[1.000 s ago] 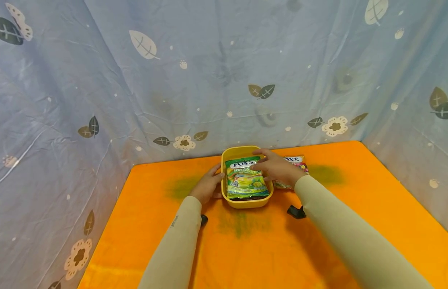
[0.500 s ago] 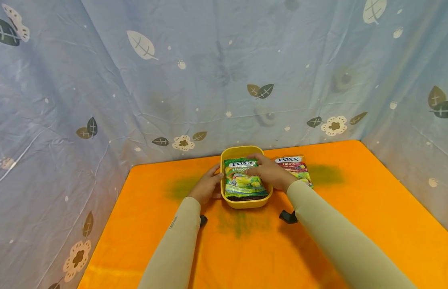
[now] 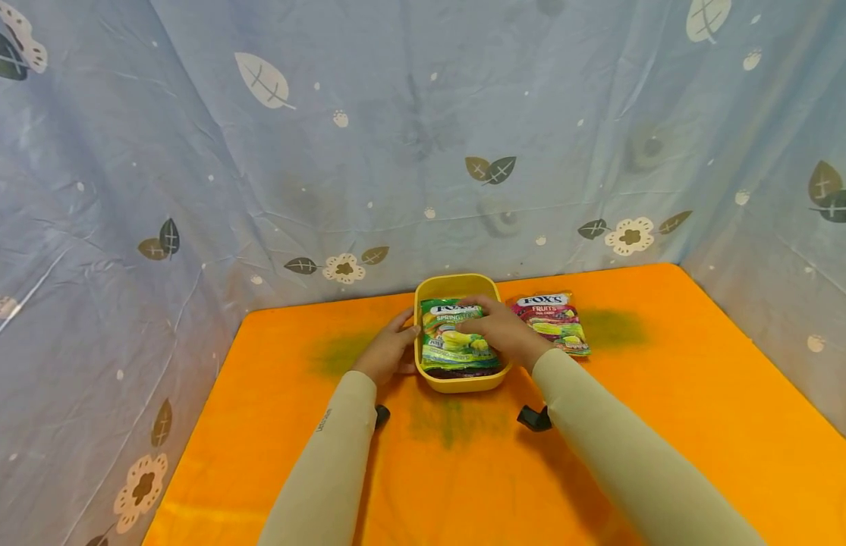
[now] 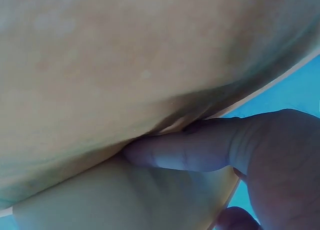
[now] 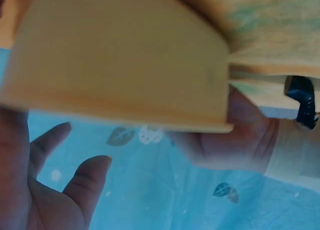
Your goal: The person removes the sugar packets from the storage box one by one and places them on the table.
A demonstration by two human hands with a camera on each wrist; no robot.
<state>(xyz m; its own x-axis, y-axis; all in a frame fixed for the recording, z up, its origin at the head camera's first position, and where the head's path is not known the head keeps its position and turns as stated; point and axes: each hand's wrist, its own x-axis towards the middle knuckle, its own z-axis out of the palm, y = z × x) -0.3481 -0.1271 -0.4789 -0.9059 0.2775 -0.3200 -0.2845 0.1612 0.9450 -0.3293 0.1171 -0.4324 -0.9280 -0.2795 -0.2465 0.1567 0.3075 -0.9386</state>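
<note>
A yellow plastic container (image 3: 464, 385) stands near the back of the orange table. Inside it lies a green Fox's candy bag (image 3: 457, 349), with something dark showing under its front edge. My left hand (image 3: 387, 353) holds the container's left wall, thumb at the rim. In the left wrist view, a finger (image 4: 185, 147) of that hand lies against the pale wall. My right hand (image 3: 501, 330) reaches over the right rim, fingers touching the top of the green bag. The right wrist view shows its thumb (image 5: 90, 185) and a finger spread apart; the fingertips on the bag are hidden there.
A red Fox's Fruits candy bag (image 3: 552, 326) lies on the orange table (image 3: 457, 478) just right of the container. Behind the table hangs a blue leaf-patterned curtain (image 3: 395, 152). Black wrist straps (image 3: 534, 418) show below the sleeves.
My right hand has shifted left over the green bag, uncovering more of the red bag. The left hand has stayed at the container's left side.
</note>
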